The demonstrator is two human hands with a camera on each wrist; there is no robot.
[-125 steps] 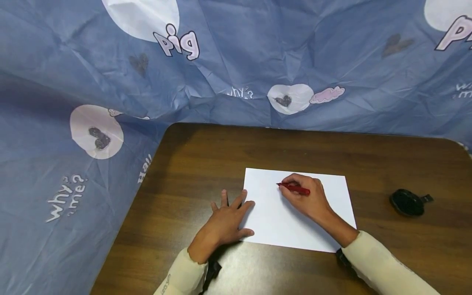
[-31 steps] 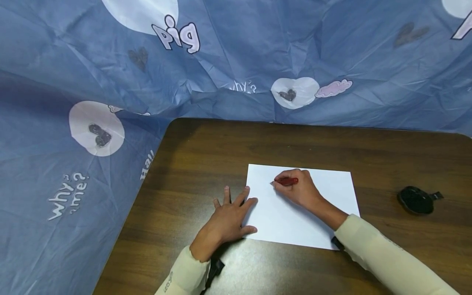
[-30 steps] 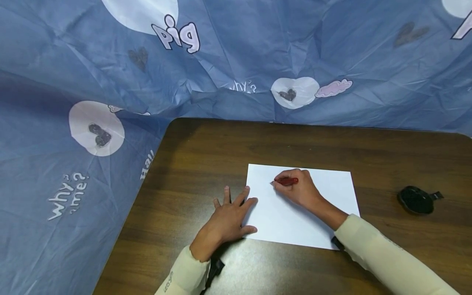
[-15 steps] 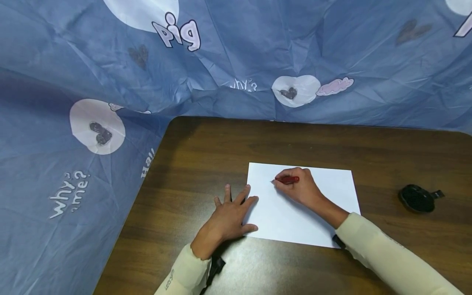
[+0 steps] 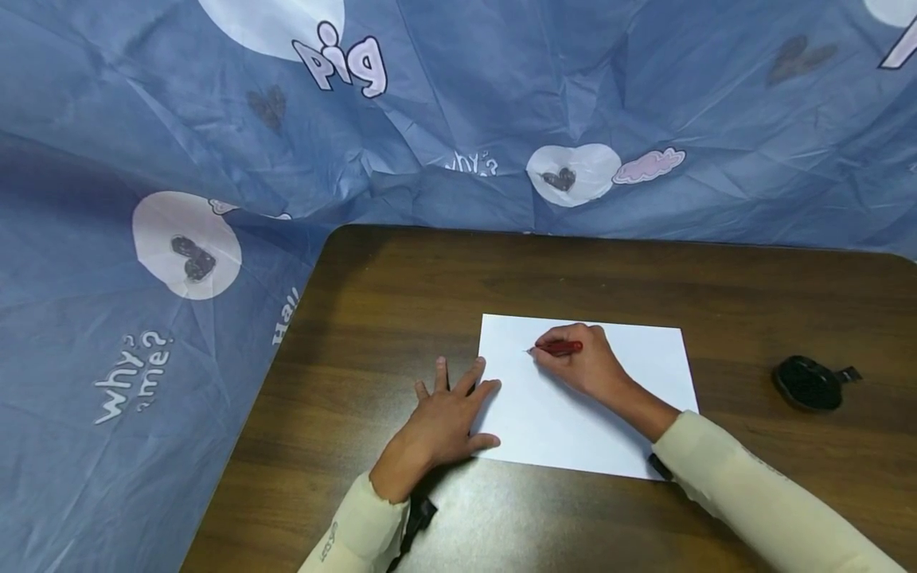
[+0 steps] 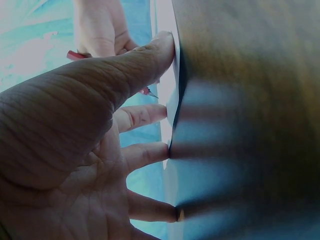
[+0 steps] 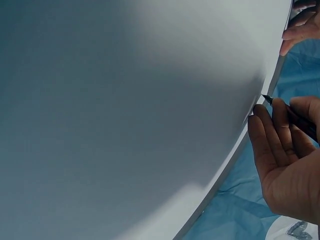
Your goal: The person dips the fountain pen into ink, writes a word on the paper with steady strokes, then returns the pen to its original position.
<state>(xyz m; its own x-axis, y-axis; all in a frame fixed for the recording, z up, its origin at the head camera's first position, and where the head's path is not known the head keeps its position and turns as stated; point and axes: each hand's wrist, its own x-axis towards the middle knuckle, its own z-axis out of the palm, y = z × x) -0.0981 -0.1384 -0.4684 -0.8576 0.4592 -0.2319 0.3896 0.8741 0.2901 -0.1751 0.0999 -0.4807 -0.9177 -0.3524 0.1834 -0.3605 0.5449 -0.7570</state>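
Observation:
A white sheet of paper (image 5: 573, 430) lies flat on the table. My right hand (image 5: 583, 362) pinches a red pen (image 5: 562, 348) over its upper part, the tip pointing left at the paper. In the right wrist view the pen (image 7: 300, 122) looks dark, and its tip meets the paper's surface. My left hand (image 5: 444, 422) rests with spread fingers on the sheet's left edge, thumb and forefinger on the paper, the other fingers on the wood. From the left wrist view, the thumb (image 6: 145, 57) presses near the paper's edge. No drawn line shows clearly on the sheet.
A small black dish-like object with a tab (image 5: 809, 383) sits on the brown wooden table (image 5: 401, 294), right of the paper. A blue printed cloth (image 5: 444, 103) hangs behind the table and along its left side.
Since the oldest frame, the right hand with the pen has shifted slightly left over the paper, and the view has tilted a little. The left hand stays at the sheet's edge.

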